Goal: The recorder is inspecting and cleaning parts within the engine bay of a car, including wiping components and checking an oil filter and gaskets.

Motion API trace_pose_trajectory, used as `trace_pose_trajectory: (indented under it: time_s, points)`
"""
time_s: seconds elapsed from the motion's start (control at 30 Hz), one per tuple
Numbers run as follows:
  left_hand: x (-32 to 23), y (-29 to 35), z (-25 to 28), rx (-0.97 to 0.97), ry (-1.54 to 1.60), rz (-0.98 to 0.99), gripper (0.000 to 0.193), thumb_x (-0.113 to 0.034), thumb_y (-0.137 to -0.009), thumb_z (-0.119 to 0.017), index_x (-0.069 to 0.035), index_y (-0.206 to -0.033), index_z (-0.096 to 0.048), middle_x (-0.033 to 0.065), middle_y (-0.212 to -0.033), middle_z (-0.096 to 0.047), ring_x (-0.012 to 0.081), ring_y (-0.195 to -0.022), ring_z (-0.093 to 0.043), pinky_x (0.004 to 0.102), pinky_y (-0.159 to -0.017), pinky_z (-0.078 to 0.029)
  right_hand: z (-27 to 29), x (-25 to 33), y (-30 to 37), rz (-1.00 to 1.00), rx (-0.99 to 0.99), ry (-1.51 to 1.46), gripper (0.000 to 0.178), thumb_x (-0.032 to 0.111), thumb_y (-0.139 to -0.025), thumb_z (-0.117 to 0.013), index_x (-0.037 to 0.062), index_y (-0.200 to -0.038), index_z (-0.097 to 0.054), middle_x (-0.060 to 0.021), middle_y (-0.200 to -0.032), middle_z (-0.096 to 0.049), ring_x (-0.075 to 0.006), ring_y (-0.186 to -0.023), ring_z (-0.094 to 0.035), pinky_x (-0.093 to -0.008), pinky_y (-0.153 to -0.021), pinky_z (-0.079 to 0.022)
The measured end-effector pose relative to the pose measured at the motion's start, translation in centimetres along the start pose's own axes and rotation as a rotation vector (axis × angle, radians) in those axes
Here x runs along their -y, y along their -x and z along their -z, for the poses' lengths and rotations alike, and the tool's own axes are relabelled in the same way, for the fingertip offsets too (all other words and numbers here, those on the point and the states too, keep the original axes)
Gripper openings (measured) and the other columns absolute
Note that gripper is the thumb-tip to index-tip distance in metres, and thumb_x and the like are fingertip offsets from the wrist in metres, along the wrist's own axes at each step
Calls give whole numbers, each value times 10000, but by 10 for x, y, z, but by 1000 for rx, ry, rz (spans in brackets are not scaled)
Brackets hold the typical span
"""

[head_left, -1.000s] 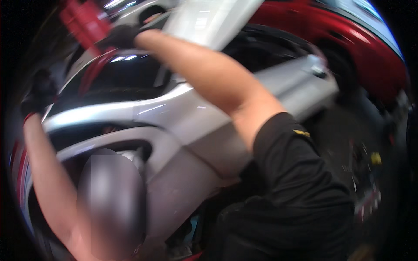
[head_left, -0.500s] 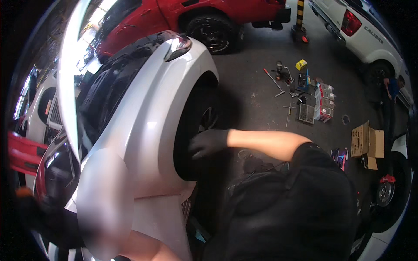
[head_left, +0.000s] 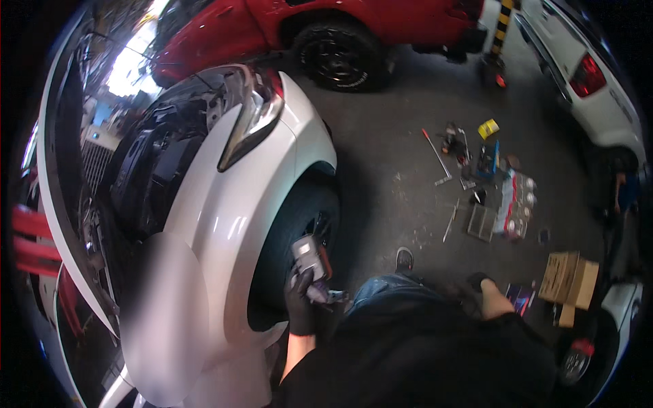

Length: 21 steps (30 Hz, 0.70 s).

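Observation:
My left hand (head_left: 299, 302), in a black glove, is closed around a grey boxy object (head_left: 308, 256) with an orange-brown strip along one side; its exact kind is unclear. More of it, pale and blurred, shows below the fingers. Right behind the object is the front wheel (head_left: 320, 224) of a white car, under its fender (head_left: 272, 177). My right hand (head_left: 479, 282), also gloved in black, hangs low at my right side, away from the car. Its fingers are too dark and blurred to read.
The car's bonnet (head_left: 58, 224) stands raised over the engine bay (head_left: 153, 160). On the floor lie a red-handled bar (head_left: 435, 153), a wire basket (head_left: 480, 223), a white-and-red pack (head_left: 515, 204) and a cardboard box (head_left: 568, 279). A red pickup (head_left: 408, 24) stands beyond.
My left hand has come from the far lower left to the wheel with the grey object. My right hand has drawn back from the wheel to my right side. The view has shifted.

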<state>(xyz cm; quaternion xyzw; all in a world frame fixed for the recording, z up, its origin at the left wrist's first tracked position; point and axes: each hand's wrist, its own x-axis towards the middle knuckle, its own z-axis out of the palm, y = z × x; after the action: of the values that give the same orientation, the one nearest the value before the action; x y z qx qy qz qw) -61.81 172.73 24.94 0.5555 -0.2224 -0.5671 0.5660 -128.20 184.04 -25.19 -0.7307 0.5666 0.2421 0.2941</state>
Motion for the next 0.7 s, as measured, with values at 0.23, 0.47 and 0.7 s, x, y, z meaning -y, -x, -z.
trace_pose_trajectory:
  time_s: [0.23, 0.47, 0.7]
  points:
    - [-34, -146, -177, 221, -97, 31, 338, -183, -939, -643, -19, -1234, -614, 78, -1134, -679, 164, -1011, -646, 318, -884, -506, 297, 95, -105, -107, -260, -964, 396, 289, -933, -678, 16, -1219, -676, -116, -1135, -720, -234, -1036, -676, -341, -935, -517]
    - [-15, -318, -289, 421, -87, 160, 309, -118, -917, -678, 1, -1197, -620, 100, -1104, -706, 164, -967, -687, 299, -866, -538, 521, 118, -219, 170, -511, -1030, 312, 242, -932, -692, 18, -1148, -676, -180, -1057, -719, -275, -964, -711, -365, -865, -536]
    - [-10, -530, -365, 372, -339, -16, 336, -161, -863, -766, 34, -1100, -629, 127, -958, -710, 136, -854, -685, 289, -743, -546, 713, 72, -307, 167, -530, -641, 308, 189, -919, -675, 31, -1184, -664, -203, -1122, -690, -294, -1045, -681, -387, -907, -520]
